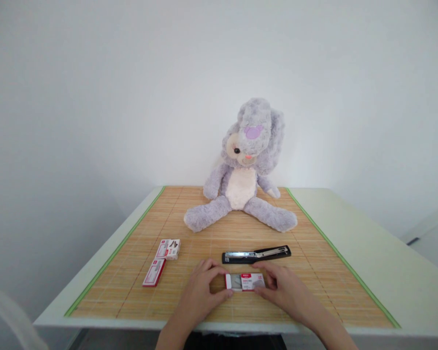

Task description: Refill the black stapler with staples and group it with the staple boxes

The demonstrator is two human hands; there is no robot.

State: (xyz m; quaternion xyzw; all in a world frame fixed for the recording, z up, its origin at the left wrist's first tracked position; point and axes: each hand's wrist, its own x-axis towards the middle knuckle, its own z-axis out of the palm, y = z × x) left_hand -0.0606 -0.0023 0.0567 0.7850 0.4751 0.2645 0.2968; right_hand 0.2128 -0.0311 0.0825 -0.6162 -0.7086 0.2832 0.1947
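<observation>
A small red-and-white staple box [252, 282] lies on the bamboo mat in front of me, its drawer slid partly out to the left. Grey metal staples show in the exposed part of the drawer. At the drawer's left end, my left hand [204, 286] grips it between thumb and fingers. My right hand [282, 287] has its thumb and fingers around the right end of the sleeve. Just behind the box lies a black stapler [256, 254], opened out, with its metal magazine showing.
To the left sit a white-and-red box [168, 249] with a stapler picture and a flat red-and-white box [154, 272], touching at a corner. A grey plush rabbit [242, 187] sits at the back against the wall. The bamboo mat [190, 311] has green edges and covers part of the white table [397, 287].
</observation>
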